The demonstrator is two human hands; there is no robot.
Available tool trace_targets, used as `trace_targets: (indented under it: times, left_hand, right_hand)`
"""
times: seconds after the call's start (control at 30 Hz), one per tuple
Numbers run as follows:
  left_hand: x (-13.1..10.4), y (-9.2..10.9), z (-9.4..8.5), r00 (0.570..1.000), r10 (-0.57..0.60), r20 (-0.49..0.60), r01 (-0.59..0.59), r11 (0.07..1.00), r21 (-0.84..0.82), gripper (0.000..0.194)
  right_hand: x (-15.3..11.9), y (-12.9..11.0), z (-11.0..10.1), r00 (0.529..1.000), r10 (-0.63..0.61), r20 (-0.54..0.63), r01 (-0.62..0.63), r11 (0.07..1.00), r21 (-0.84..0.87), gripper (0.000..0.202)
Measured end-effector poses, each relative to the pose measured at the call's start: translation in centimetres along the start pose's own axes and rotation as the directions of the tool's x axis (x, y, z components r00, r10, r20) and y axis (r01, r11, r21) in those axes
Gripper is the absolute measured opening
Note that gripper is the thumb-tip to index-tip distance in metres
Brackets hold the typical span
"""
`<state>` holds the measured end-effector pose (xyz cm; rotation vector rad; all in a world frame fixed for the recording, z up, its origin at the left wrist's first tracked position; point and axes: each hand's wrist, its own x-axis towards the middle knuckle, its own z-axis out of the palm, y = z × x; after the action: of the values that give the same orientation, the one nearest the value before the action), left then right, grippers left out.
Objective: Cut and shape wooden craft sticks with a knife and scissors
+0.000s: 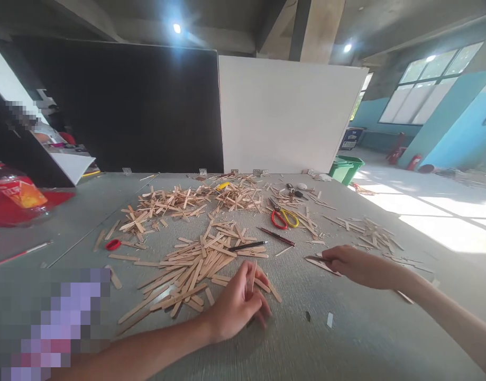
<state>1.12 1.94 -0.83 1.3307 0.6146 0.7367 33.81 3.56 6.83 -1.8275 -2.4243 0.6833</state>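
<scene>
My left hand [243, 302] is closed with a wooden craft stick [252, 276] held upright between its fingers. It is over the near right end of a loose pile of craft sticks [214, 256]. Farther right, my right hand [351, 265] is closed around a slim dark tool that looks like a small knife [316, 257], its tip pointing left. Just under that tip, a pale craft stick [324, 266] lies on the table. A black pen [247, 246] rests on the pile, and a dark red pen [277, 236] lies beyond my hands.
Scissors [284, 218] with red and yellow handles lie behind the pens. More sticks form a heap [171, 203] at the back and another pile [375, 235] at right. A red ring [113, 244] and a drink bottle [18, 190] are at left. Black [147, 106] and white [286, 111] panels stand behind.
</scene>
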Motion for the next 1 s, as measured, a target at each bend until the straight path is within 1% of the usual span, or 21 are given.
trace_targets:
  times: [0.03,0.1,0.27,0.37,0.4,0.5,0.67,0.77,0.87,1.0]
  left_hand:
    - [0.1,0.0,0.1,1.0,0.002,-0.005,-0.002,1.0,0.01,0.028]
    - [0.1,0.0,0.2,1.0,0.008,-0.02,-0.008,1.0,0.025,0.026]
    - [0.2,-0.3,0.1,1.0,0.004,-0.031,-0.004,1.0,0.02,0.033]
    - [0.2,-0.3,0.1,0.999,-0.008,-0.041,0.008,1.0,0.011,0.038]
    - [0.2,-0.2,0.1,0.999,-0.01,-0.044,0.01,1.0,0.011,0.038]
    - [0.2,0.0,0.3,0.999,-0.018,-0.051,0.019,1.0,0.012,0.038]
    - [0.1,0.2,0.3,0.996,-0.062,-0.059,0.062,0.998,0.011,0.036]
    - [0.1,0.3,0.2,0.994,-0.095,-0.052,0.097,0.995,0.033,0.031]
    - [0.2,0.3,0.1,0.995,-0.09,-0.05,0.092,0.995,0.037,0.025]
    - [0.3,0.3,0.2,0.994,-0.091,-0.06,0.092,0.996,-0.001,0.026]
  right_hand:
    - [0.0,0.2,-0.2,1.0,0.017,0.013,-0.017,1.0,0.002,0.022]
    - [0.0,-0.3,0.2,0.997,0.038,0.07,-0.038,0.999,0.003,0.02]
    - [0.0,-2.9,2.7,0.996,-0.011,0.087,0.013,1.0,-0.021,0.017]
    - [-0.1,-3.5,3.5,0.991,-0.014,0.134,0.017,1.0,-0.02,0.007]
    - [-0.1,-3.6,3.5,0.988,-0.013,0.154,0.016,1.0,-0.018,0.004]
    - [0.0,-3.5,3.3,0.979,-0.027,0.201,0.029,1.0,-0.008,0.008]
    - [0.2,-3.4,3.0,0.976,-0.065,0.207,0.069,0.998,-0.011,0.009]
    - [0.0,-3.4,3.0,0.972,-0.056,0.227,0.06,0.998,-0.008,0.01]
    - [-0.1,-3.3,3.0,0.97,-0.053,0.236,0.057,0.998,-0.011,0.01]
    - [-0.2,-3.3,2.9,0.968,-0.049,0.246,0.054,0.998,-0.012,0.011]
